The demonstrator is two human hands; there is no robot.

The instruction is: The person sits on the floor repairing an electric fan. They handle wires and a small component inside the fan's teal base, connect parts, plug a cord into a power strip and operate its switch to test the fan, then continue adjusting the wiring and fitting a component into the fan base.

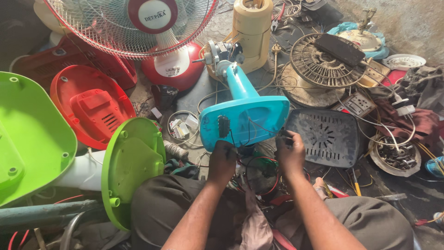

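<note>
The turquoise fan base (249,115) is opened, wires (259,169) exposed; its underside is gripped by 2 hands, left hand (222,159) and right hand (290,153), reassembly judged undone.

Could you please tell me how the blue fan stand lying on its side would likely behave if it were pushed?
The blue fan stand looks like stiff moulded plastic, so it should keep its shape. Resting on its base edge, it may rock or tip. Wires trail beneath it towards the left hand and right hand, so they would probably tug.
</note>
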